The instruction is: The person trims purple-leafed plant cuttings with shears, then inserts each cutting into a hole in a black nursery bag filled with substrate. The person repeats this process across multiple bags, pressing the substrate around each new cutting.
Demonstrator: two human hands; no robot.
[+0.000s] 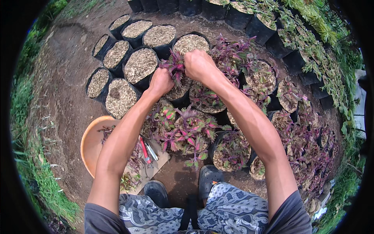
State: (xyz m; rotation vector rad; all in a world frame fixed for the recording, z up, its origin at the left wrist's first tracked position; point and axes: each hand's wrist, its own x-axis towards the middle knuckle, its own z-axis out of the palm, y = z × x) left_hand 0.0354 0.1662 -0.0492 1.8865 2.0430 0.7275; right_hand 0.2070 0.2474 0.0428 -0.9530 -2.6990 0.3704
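Both hands are at a purple-leaved coleus cutting (pixel 177 65) above a black grow bag filled with pale chaff-like mulch. My left hand (pixel 162 82) is curled at the left side of its leaves; whether it grips a stem is hidden. Against the right side of the same leaves, my right hand (pixel 198 63) is bent into a fist shape, its fingertips out of sight. Just behind it stands a mulch-filled bag (pixel 191 44) without a plant. Nearer me, coleus plants with pink and green leaves (pixel 191 134) spread over several bags.
An orange plastic basin (pixel 90 143) with cuttings stands at the lower left. Beside it, red-handled pruning shears (pixel 145 150) lie on a cardboard piece (pixel 159 162). Mulch-filled bags (pixel 140 65) are grouped at the left. Bags with drooping green plants (pixel 264 22) curve along the back and right.
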